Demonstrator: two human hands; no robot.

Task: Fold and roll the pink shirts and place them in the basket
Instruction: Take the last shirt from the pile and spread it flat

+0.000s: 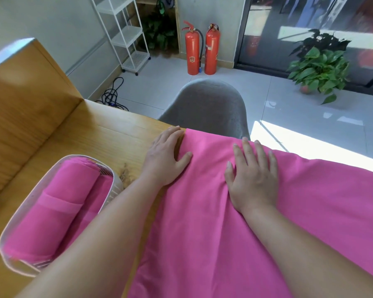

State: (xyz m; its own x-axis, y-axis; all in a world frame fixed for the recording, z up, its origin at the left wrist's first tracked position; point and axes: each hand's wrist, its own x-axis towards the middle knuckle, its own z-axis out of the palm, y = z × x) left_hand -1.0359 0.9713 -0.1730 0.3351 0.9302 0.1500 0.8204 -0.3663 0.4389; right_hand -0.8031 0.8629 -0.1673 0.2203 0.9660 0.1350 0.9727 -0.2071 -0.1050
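left hand (167, 157) | right hand (252, 175) | fingers flat on shirt (224, 233) (holding nothing) | risk: overhanging far edge drags it off

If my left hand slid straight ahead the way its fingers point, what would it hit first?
The left hand lies at the far edge of the table; straight on, it would probably meet the gray chair just beyond first, though the depth is unclear.

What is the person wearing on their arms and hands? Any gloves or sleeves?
Nothing shows. The left hand and right hand have no gloves, rings, watch or bracelet. The left forearm and right forearm are bare to the picture's edge, no sleeves.
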